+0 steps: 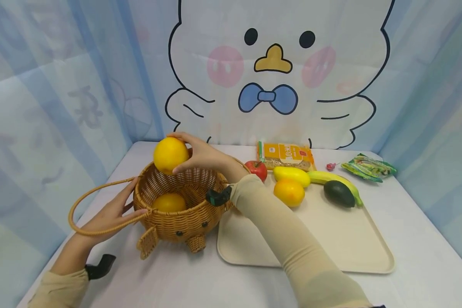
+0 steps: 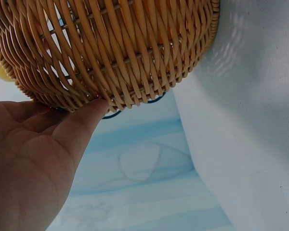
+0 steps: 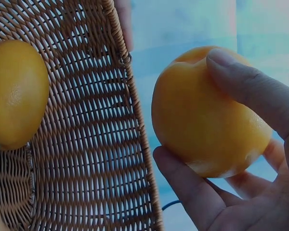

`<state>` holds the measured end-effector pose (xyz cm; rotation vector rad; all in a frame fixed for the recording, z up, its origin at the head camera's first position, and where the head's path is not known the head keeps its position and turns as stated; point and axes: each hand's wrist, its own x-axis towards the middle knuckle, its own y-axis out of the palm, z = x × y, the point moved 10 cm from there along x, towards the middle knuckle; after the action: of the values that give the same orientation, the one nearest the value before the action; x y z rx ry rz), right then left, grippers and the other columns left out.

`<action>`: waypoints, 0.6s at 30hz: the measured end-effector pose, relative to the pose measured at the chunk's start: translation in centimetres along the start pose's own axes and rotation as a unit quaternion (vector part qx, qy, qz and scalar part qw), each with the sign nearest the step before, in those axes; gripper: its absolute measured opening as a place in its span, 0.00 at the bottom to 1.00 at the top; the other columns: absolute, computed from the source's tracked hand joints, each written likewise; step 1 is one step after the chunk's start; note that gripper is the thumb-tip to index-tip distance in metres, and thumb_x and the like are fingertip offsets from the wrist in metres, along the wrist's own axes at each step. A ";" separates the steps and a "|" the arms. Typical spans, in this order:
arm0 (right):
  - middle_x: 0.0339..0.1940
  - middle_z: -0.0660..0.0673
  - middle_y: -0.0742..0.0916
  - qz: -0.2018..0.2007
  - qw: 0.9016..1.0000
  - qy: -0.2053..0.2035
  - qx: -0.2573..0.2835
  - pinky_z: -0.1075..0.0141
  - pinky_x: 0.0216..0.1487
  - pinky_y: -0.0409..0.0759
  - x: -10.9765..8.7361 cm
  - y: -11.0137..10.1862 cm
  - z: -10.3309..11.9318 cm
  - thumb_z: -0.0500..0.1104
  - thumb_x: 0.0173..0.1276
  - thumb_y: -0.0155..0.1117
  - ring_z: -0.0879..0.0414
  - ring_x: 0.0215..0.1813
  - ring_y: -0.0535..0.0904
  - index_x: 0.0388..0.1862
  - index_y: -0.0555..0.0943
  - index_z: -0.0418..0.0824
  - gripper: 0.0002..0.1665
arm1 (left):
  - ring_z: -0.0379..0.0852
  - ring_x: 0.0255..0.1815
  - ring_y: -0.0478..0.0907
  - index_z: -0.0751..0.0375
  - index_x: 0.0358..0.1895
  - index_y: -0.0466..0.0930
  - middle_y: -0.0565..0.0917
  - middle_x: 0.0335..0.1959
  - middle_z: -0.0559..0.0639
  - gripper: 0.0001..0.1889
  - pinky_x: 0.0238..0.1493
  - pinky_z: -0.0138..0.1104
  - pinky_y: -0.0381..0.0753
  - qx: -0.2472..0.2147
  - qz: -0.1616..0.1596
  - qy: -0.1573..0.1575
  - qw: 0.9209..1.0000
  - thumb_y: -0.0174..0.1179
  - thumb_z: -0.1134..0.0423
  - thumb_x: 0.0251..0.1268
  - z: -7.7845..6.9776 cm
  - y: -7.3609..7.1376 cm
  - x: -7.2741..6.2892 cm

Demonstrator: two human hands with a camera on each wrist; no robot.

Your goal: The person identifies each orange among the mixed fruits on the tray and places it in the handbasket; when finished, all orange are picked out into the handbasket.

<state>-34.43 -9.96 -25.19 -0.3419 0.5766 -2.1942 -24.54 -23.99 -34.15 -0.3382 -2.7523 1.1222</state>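
A round, smooth yellow-orange fruit (image 1: 171, 155) with a shallow crease is pinched between the thumb and fingers of my right hand (image 1: 205, 155). The hand holds it above the far left rim of a brown wicker basket (image 1: 185, 224). Inside the basket lies another yellow-orange fruit (image 1: 169, 202), oval in the right wrist view. My left hand (image 1: 107, 218) holds the basket's left side, with thumb and fingers spread against the woven wall near the rim. The basket's loop handle (image 1: 74, 214) slants out over that hand. Some left fingertips are hidden behind the basket.
To the right is a cream tray (image 1: 331, 252) with an orange fruit (image 1: 289, 192), a yellow fruit (image 1: 291, 175), a banana (image 1: 327, 176) and a dark green fruit (image 1: 339, 193). Behind stand a red apple (image 1: 257, 170), a grain packet (image 1: 286, 156) and a green packet (image 1: 368, 167).
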 end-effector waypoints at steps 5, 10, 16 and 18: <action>0.71 0.47 0.65 0.002 1.000 0.004 0.008 0.66 0.56 0.81 1.0 0.1 -1.4 0.40 0.53 0.74 0.50 0.60 0.76 0.73 0.56 0.57 0.53 | 0.67 0.76 0.40 0.51 0.76 0.26 0.35 0.77 0.61 0.47 0.66 0.66 0.58 -0.001 -0.001 -0.002 1.000 0.55 0.54 0.68 0.1 0.0 -0.1; 0.70 0.49 0.67 -0.009 1.000 -0.012 -0.002 0.66 0.54 0.82 2.2 -0.2 -1.8 0.43 0.51 0.76 0.52 0.62 0.74 0.72 0.57 0.61 0.53 | 0.68 0.75 0.41 0.50 0.76 0.26 0.35 0.77 0.61 0.47 0.66 0.66 0.58 -0.001 -0.002 -0.004 1.000 0.56 0.54 0.68 0.1 -0.1 -0.2; 0.68 0.48 0.68 -0.003 0.999 -0.030 -0.027 0.68 0.57 0.80 2.8 0.1 -1.6 0.44 0.51 0.76 0.52 0.63 0.72 0.72 0.58 0.57 0.52 | 0.68 0.75 0.42 0.50 0.76 0.27 0.35 0.77 0.61 0.48 0.66 0.66 0.58 0.000 0.000 -0.008 1.000 0.56 0.54 0.67 0.1 0.0 -0.2; 0.69 0.47 0.68 0.000 0.999 -0.024 -0.034 0.68 0.58 0.79 2.9 0.2 -2.0 0.44 0.51 0.76 0.53 0.61 0.74 0.72 0.59 0.56 0.52 | 0.68 0.75 0.41 0.49 0.76 0.26 0.35 0.77 0.61 0.47 0.66 0.66 0.58 -0.003 0.002 -0.010 1.000 0.56 0.54 0.68 0.2 0.0 -0.2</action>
<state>-36.97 -11.81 -26.90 -0.4290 0.6270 -2.1634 -24.42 -24.16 -34.30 -0.3343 -2.7751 1.1237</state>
